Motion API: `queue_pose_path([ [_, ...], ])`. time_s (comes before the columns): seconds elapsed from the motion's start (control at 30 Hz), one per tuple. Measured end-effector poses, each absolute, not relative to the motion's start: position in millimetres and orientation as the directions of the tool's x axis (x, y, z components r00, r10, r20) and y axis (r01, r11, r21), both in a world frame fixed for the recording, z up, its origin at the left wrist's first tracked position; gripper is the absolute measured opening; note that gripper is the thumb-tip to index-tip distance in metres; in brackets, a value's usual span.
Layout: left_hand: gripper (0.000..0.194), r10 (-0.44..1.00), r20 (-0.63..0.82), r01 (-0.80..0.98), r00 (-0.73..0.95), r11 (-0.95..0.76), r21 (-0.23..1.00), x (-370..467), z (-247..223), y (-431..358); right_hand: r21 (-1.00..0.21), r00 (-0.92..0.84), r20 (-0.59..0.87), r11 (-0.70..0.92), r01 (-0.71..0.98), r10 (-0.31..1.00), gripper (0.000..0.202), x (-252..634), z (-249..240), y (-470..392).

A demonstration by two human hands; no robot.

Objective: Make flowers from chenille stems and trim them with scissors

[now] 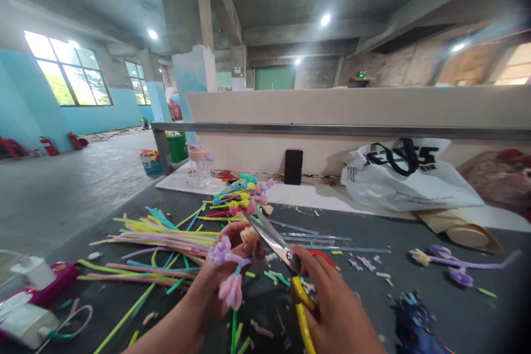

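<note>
Yellow-handled metal scissors (pixel 292 261) are nearest, at about 5 o'clock; the right hand (pixel 334 304) is closed around their handles, and the blades stand slightly apart, pointing to 11 o'clock. How its thumb sits in the loop, I cannot tell. At 7 o'clock, the left hand (pixel 211 279) pinches a fuzzy spray of pink, purple and peach flowers (pixel 231 291), with a green stem hanging down. It should be very light, soft and bendable, not slippery; the petals may crush easily, so the wired stem seems the better place to hold. The blade tips lie very near the left fingers, which asks for care.

Loose coloured fuzzy stems (pixel 166 240) crowd 9 o'clock on the dark table (pixel 141 207), and small cut pieces lie around. A purple flower spray (pixel 460 261) rests at 3 o'clock. Farther, finished-looking multicoloured flowers (pixel 243 193) are heaped at 12 o'clock, before an upright black phone (pixel 293 167).
</note>
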State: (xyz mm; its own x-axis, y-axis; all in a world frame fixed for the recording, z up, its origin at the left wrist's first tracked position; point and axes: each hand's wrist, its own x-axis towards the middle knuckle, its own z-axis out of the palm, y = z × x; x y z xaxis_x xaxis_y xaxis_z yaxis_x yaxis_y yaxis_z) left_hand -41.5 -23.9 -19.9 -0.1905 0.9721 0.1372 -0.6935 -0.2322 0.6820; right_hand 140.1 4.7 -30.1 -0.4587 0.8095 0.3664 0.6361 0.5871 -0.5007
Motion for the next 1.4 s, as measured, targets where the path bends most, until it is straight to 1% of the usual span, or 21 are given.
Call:
queue_pose_path([
  [0.13, 0.028, 0.957, 0.154, -0.623, -0.245, -0.278, 0.731, -41.8, -19.5, -24.0, -0.452, -0.452, 0.356, 0.574, 0.683, 0.818, 0.063, 138.0, -26.8, 2.2],
  [0.27, 0.025, 0.958, 0.129, -0.596, -0.257, -0.262, 0.759, -37.6, -9.8, -30.5, -0.448, -0.468, 0.362, 0.591, 0.671, 0.806, 0.063, 134.4, -25.7, -0.4],
  [0.4, 0.029, 0.960, 0.086, -0.574, -0.267, -0.230, 0.786, -34.8, -3.6, -33.3, -0.443, -0.500, 0.348, 0.609, 0.657, 0.793, 0.063, 133.7, -28.6, -0.5],
  [0.57, 0.033, 0.960, 0.073, -0.589, -0.269, -0.224, 0.777, -36.2, -10.0, -30.9, -0.439, -0.502, 0.365, 0.620, 0.650, 0.784, 0.063, 134.6, -31.8, -0.3],
  [0.7, 0.028, 0.959, 0.045, -0.589, -0.281, -0.209, 0.781, -35.8, -13.3, -30.8, -0.435, -0.513, 0.373, 0.634, 0.640, 0.773, 0.064, 134.7, -32.1, -1.3],
  [0.87, 0.033, 0.964, 0.058, -0.574, -0.261, -0.203, 0.793, -35.0, -13.0, -30.6, -0.433, -0.514, 0.354, 0.624, 0.650, 0.781, 0.064, 134.2, -30.0, -2.2],
  [1.1, 0.032, 0.965, 0.049, -0.591, -0.258, -0.198, 0.782, -33.5, -7.4, -31.2, -0.452, -0.539, 0.310, 0.620, 0.641, 0.783, 0.063, 134.6, -28.7, -1.7],
  [1.27, 0.035, 0.963, 0.037, -0.584, -0.267, -0.192, 0.789, -32.5, -6.3, -31.4, -0.427, -0.525, 0.325, 0.618, 0.660, 0.786, 0.060, 135.0, -29.4, -3.1],
  [1.4, 0.032, 0.968, 0.046, -0.573, -0.245, -0.183, 0.799, -32.1, -6.8, -31.4, -0.409, -0.540, 0.326, 0.631, 0.659, 0.776, 0.058, 134.4, -30.2, -2.9],
])
